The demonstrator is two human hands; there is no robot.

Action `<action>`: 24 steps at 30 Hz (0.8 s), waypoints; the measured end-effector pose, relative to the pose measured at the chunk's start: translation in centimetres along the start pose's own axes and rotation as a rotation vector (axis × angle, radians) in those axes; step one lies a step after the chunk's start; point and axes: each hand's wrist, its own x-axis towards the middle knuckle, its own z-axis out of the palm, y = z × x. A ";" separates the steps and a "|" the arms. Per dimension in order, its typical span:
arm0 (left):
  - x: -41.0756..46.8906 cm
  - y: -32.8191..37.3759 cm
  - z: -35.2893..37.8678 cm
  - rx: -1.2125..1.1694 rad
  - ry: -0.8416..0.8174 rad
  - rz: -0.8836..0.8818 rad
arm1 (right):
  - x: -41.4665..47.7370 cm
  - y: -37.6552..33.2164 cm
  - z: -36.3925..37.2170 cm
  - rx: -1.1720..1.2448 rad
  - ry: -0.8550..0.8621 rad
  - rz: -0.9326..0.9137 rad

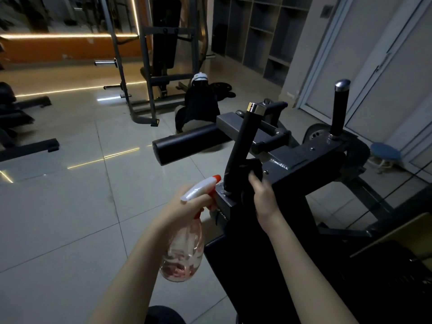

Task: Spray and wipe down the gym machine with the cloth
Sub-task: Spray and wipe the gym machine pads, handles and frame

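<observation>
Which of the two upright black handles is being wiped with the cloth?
The nearer, leaning handle: the right hand presses the dark cloth against its base. The far handle stands untouched.

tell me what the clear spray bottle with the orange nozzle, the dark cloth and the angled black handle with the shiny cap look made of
Clear spray bottle with orange nozzle: seemingly transparent plastic, glossy; liquid shows through, and the trigger head is white. Dark cloth: soft fabric, matte, bunched in folds under the right hand; weave too dim to tell. Angled black handle: matte grip, probably rubber or foam, with a mirror-bright, likely chromed metal cap.
</observation>
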 end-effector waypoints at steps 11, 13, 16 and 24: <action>1.2 1.8 -0.6 0.046 0.032 0.066 | -0.1 0.2 0.2 -0.026 0.039 -0.028; 1.8 2.2 -0.9 0.068 0.005 0.089 | -0.1 0.2 0.2 -0.014 0.032 -0.021; 2.7 2.6 -1.3 0.066 0.006 0.113 | -0.2 0.0 0.3 -0.007 0.028 -0.022; 3.3 3.8 -2.1 0.073 -0.022 0.128 | -0.5 -0.4 0.6 -0.037 0.076 -0.017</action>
